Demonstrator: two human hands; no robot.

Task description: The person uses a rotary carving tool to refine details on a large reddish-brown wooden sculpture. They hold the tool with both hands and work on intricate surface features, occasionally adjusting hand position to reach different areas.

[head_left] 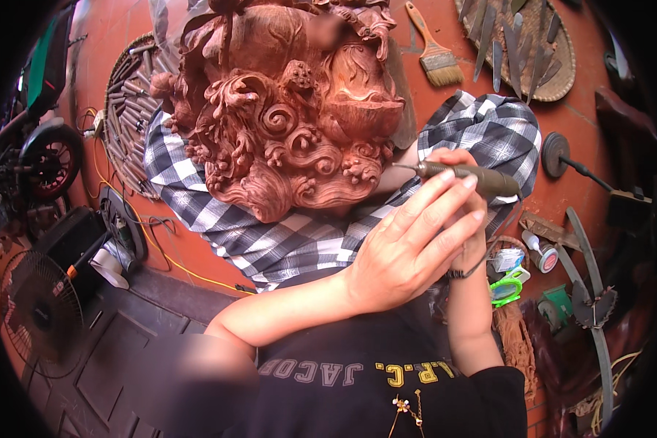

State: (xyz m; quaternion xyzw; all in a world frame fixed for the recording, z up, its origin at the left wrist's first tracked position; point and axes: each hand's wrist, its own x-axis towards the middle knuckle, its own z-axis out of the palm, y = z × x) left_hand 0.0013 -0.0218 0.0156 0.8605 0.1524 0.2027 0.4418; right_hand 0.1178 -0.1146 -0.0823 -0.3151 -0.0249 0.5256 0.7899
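A reddish-brown wood carving (pixel 270 139), covered in swirls, scrolls and leafy shapes, rests at my lap between my knees. To its right, my right hand (pixel 476 230) grips a dark olive rotary carving handpiece (pixel 482 180). Its thin bit (pixel 405 166) points left toward the carving's lower right edge, seemingly just short of it. My left hand (pixel 409 244) reaches across with fingers stretched out, their tips by the handpiece and over the right hand. It hides much of the right hand's fingers. A dark cord hangs from the handpiece's rear end.
A flat brush (pixel 439 62) and a woven tray of metal blades (pixel 522 44) lie at the far right. Another tray holds many handled tools (pixel 128 109) at left. A fan (pixel 40 310) and yellow cable (pixel 157 244) are left; a green-rimmed mirror (pixel 507 288) is right.
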